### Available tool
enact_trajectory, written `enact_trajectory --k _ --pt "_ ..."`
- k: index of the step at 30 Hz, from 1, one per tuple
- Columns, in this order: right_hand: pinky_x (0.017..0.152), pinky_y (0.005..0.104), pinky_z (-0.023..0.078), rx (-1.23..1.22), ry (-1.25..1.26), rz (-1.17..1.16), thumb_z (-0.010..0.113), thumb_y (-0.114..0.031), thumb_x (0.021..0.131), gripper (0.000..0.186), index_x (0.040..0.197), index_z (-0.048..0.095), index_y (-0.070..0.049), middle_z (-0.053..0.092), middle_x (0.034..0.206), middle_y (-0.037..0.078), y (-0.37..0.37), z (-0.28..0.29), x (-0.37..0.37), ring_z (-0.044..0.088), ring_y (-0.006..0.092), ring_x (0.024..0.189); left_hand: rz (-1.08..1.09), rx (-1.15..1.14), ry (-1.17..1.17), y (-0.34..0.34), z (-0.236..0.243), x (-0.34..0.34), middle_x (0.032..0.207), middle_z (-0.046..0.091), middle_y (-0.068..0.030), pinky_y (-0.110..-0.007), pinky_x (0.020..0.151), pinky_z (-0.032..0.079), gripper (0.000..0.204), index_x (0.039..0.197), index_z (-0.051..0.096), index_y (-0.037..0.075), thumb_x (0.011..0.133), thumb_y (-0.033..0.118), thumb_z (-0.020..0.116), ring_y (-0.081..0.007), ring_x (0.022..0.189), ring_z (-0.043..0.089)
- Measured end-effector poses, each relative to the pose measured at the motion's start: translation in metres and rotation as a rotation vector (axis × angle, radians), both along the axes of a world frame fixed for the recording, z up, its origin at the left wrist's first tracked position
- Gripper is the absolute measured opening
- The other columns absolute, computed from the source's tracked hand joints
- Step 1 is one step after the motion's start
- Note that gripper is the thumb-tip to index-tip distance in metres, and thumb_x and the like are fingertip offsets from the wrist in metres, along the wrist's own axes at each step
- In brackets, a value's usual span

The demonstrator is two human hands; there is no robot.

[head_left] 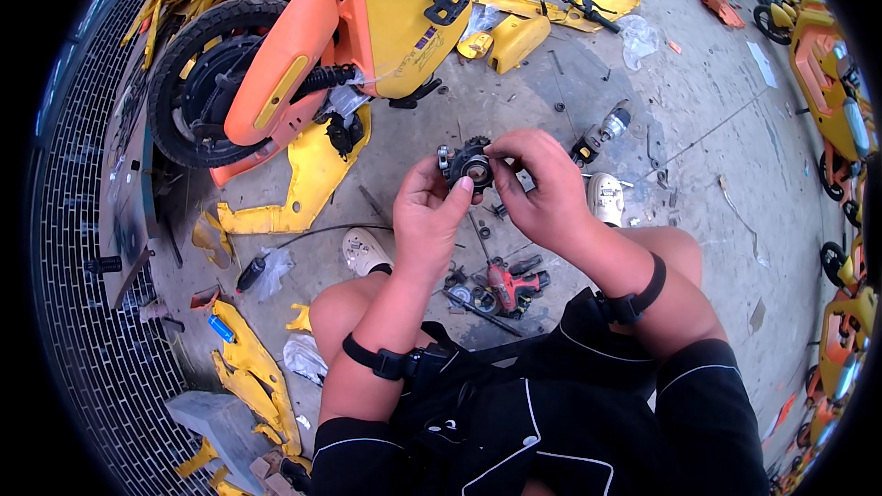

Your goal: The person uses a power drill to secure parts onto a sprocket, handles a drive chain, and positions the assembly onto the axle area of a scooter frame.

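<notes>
In front of me, over the floor, my left hand (426, 209) is closed round a dark round metal part (476, 169). The part has a toothed-looking edge and a shiny ring about a hole in its middle; its exact kind is unclear. Its near face lies under my left thumb. My right hand (544, 186) pinches the part's right rim with thumb and forefinger. Below my hands a red and black power drill (511, 285) lies on the concrete among small metal pieces. Another drill (602, 131), black and silver, rests beyond my right hand.
A yellow and orange scooter (390, 28) with a black wheel (211, 83) lies at the upper left. Yellow body panels (312, 174) are strewn on the left, near a brick wall (83, 294). Several scooters (827, 110) line the right side. Small hardware litters the floor.
</notes>
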State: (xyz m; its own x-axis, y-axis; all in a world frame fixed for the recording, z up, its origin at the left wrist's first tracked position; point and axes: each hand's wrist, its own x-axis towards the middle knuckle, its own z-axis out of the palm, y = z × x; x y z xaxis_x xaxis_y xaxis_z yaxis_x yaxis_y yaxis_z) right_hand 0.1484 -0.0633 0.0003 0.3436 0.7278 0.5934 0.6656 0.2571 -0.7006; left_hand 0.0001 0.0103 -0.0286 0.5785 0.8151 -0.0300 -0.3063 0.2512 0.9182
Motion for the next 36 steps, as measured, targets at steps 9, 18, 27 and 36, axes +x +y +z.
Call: enact_trajectory --k 9,18,27,36 --pt "0.07 0.0364 0.052 -0.107 0.086 -0.012 0.075 -0.003 0.079 0.025 0.101 0.065 -0.006 0.068 0.09 0.009 0.0012 0.0031 -0.0011 0.064 0.0288 0.082 0.045 0.024 0.03 0.0002 -0.0009 0.0003 0.109 0.065 -0.008 -0.03 0.08 0.058 0.03 0.12 0.055 -0.002 0.092 0.0 0.066 -0.0129 0.096 0.064" --pt "0.071 0.0354 0.055 -0.14 0.11 -0.031 0.077 -0.004 0.079 0.019 0.096 0.068 -0.006 0.071 0.088 0.009 0.0003 0.004 0.0015 0.069 0.0267 0.082 -0.008 0.105 0.047 0.0029 -0.0021 -0.005 0.109 0.066 -0.0083 -0.028 0.081 0.057 0.035 0.125 0.055 -0.001 0.092 0.001 0.066 -0.0129 0.095 0.064" --pt "0.07 0.0374 0.055 -0.121 0.074 -0.052 0.075 -0.005 0.079 0.015 0.092 0.069 -0.007 0.071 0.085 0.009 -0.0024 0.0087 0.0019 0.068 0.0291 0.081 -0.025 0.088 0.086 0.0048 0.0009 -0.0076 0.108 0.067 -0.0091 -0.027 0.083 0.056 0.037 0.128 0.054 -0.003 0.093 0.001 0.066 -0.0131 0.094 0.065" --pt "0.071 0.0392 0.054 -0.113 -0.001 -0.072 0.074 -0.006 0.08 0.017 0.096 0.068 -0.006 0.069 0.088 0.011 -0.0022 0.0083 0.0043 0.067 0.0315 0.084 -0.041 0.099 0.092 0.0048 0.0047 -0.0078 0.111 0.067 -0.0103 -0.03 0.085 0.057 0.036 0.127 0.055 -0.003 0.093 0.0 0.065 -0.0145 0.097 0.065"
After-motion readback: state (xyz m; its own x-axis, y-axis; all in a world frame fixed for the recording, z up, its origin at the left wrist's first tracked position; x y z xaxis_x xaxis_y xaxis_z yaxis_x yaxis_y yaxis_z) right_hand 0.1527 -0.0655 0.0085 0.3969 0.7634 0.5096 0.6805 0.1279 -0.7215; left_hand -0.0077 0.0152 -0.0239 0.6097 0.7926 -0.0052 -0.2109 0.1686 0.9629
